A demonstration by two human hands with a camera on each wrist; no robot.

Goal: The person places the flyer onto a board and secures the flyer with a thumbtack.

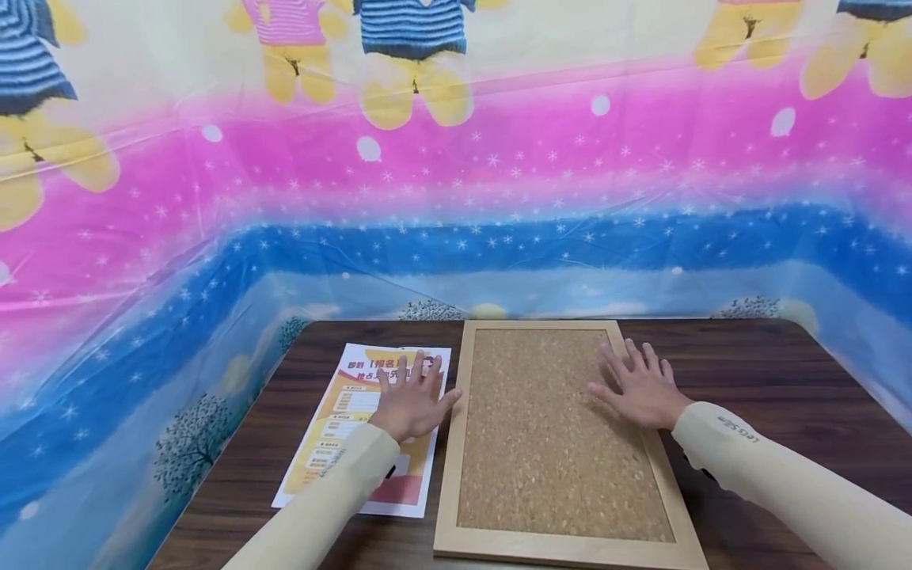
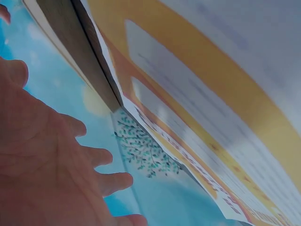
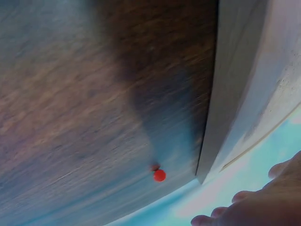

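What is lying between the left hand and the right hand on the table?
In the head view, the left part of the cork board lies between the left hand, resting on the flyer, and the right hand, resting on the board's right side.

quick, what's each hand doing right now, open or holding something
Left hand: open, flat on the flyer.
Right hand: open, flat on the cork board.

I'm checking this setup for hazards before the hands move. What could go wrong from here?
1. A red pin lies loose on the table by the corkboard frame, beside the right hand; a finger could get pricked, or it could roll off.
2. The flyer sits near the table's left edge under the left hand; a sideways slide might push it off.
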